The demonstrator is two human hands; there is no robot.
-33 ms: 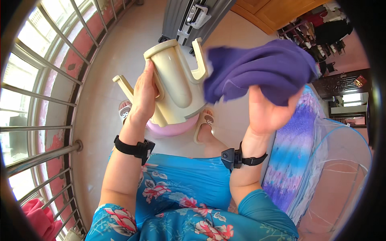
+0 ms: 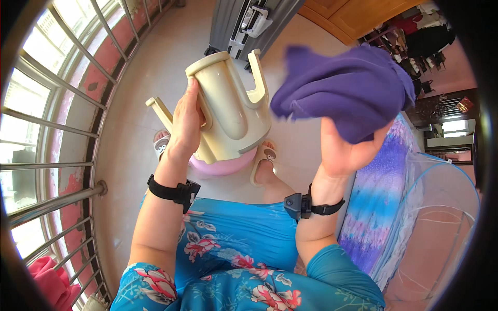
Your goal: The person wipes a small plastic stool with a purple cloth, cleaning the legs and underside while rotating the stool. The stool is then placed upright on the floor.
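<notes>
My left hand (image 2: pixel 184 122) grips the side of a cream plastic piece (image 2: pixel 223 98) with a rounded raised middle and a hook-shaped arm at each side. Its thumb presses near the upper rim, and the other fingers are partly hidden behind. My right hand (image 2: pixel 350 147) holds a bunched purple cloth (image 2: pixel 342 90), which drapes over the fingers and hides them. The cloth hangs in the air just right of the plastic piece, apart from it. Below the plastic piece shows part of a round pink object (image 2: pixel 225 165), mostly covered.
Metal window bars (image 2: pixel 57 194) run along the left. A grey suitcase (image 2: pixel 249 26) stands ahead beside a wooden cabinet (image 2: pixel 347 15). To the right is a blue and purple bedspread (image 2: pixel 371 207) with white netting (image 2: pixel 441 217). My slippered feet (image 2: pixel 265 163) rest on the pale floor.
The purple cloth has swung slightly up and to the right, away from the cream plastic piece. My left hand and the plastic piece stay where they were.
</notes>
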